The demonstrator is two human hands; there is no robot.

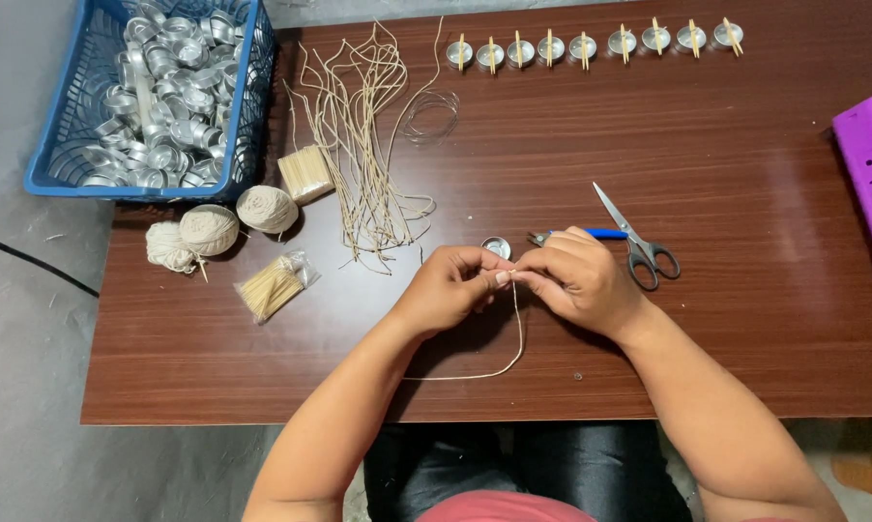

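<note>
Both hands meet fingertip to fingertip: the left hand [448, 287] and right hand [578, 280] pinch a pale wick string [515, 338] between them, which loops below. Just beyond the fingers sits a small metal cup [497, 247] (scissors [637, 240] beside the right hand).

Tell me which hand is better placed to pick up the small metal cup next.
Probably the left hand. The small metal cup lies just above its knuckles, nearer than to the right hand. Both hands pinch the cord now, so one must let go first.
</note>
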